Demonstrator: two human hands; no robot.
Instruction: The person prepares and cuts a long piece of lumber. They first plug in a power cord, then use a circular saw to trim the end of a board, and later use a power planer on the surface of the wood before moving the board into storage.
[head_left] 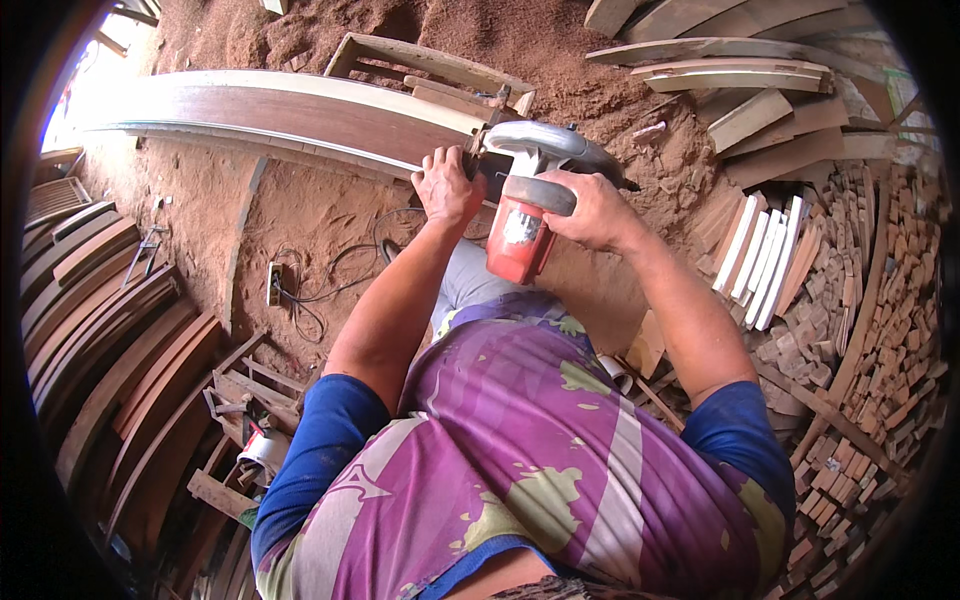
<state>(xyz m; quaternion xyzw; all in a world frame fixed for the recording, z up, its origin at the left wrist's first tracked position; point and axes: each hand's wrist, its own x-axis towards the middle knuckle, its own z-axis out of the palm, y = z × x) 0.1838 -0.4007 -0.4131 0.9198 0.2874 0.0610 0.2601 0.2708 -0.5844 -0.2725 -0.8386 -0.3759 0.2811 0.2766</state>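
A circular saw (516, 240) with a red motor housing and a silver blade guard is at the right end of a long wooden plank (310, 107). My right hand (600, 212) is wrapped round the saw's dark handle. At the plank's near right corner, just left of the saw, my left hand (447, 187) has its fingers curled over a dark part. Whether that part belongs to the saw or to something at the plank's end, I cannot tell. The blade is hidden by the guard. The plank is brown with pale long edges and runs off to the far left.
A wooden frame (440, 62) lies behind the plank on sawdust-covered ground. A black cord (350, 258) runs to a socket box (274, 284) on the left. Curved boards (110, 300) are stacked at left, more planks (735, 60) far right, and small wood blocks (870, 370) at right.
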